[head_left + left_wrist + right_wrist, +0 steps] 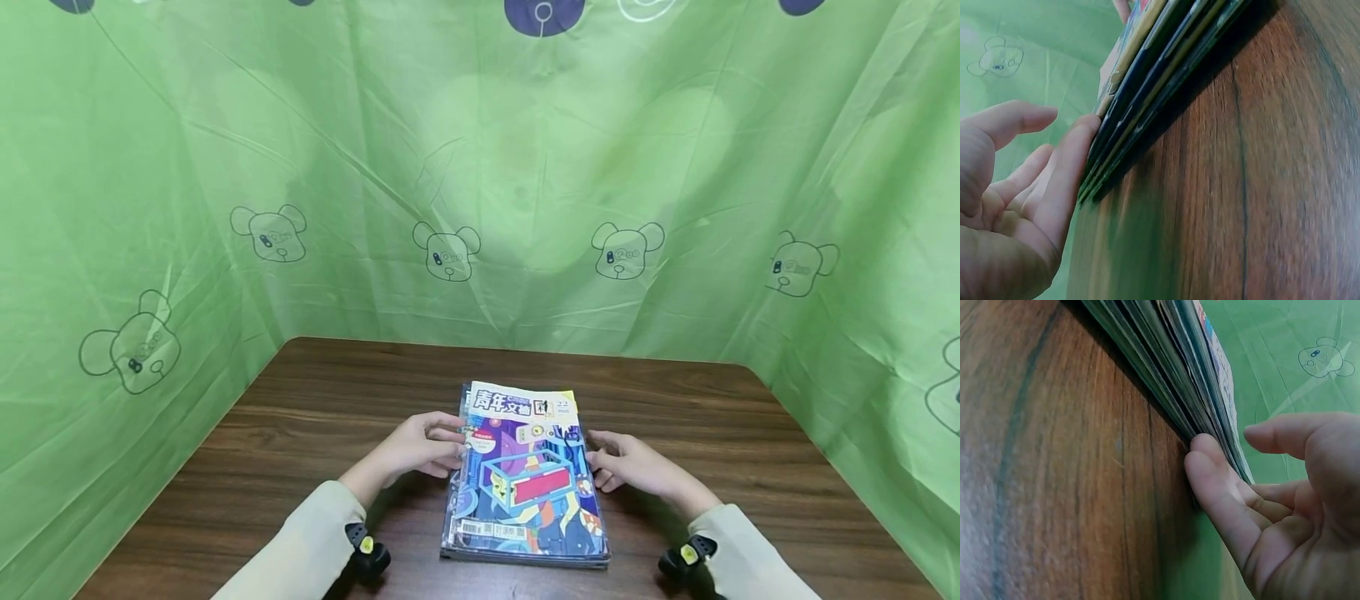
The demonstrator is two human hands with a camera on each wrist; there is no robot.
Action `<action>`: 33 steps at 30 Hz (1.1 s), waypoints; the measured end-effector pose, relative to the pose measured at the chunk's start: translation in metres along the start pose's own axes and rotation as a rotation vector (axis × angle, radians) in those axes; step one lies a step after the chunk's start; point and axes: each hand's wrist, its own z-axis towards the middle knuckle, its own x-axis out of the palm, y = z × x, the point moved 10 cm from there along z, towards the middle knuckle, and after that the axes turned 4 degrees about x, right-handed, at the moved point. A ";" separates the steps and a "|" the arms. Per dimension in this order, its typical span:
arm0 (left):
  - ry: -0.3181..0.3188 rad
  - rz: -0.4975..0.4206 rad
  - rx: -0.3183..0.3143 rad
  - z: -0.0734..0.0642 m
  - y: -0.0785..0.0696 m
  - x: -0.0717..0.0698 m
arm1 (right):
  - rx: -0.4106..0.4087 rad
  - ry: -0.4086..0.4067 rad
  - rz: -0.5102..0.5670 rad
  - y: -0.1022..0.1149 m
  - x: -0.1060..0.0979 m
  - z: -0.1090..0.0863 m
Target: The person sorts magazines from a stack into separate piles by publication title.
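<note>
Colourful rectangular paper magazines (pixel 525 487) sit stacked between your bare left hand (pixel 420 450), touching one long edge, and your bare right hand (pixel 637 467), touching the opposite one, fingers extended, thumbs spread away. Pale cream sleeves (pixel 292 542) cover your forearms. The pile lies flat on a dark-brown wood-grain table (pixel 337 392), before a green fabric curtain (pixel 525 167) printed with bear-head outlines.

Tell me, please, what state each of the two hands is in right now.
Left hand: open, touching the left side of the rectangular stack of colourful paper magazines.
Right hand: open, touching the stack's right side.
</note>
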 end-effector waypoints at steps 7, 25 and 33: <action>0.010 0.018 0.011 0.004 -0.001 0.009 | 0.031 0.017 0.060 -0.006 0.003 -0.001; -0.035 0.008 0.041 0.009 -0.006 0.016 | 0.016 0.030 0.233 -0.004 -0.001 -0.006; -0.016 -0.047 -0.003 0.009 0.000 0.021 | 0.029 0.051 0.325 -0.005 0.000 -0.007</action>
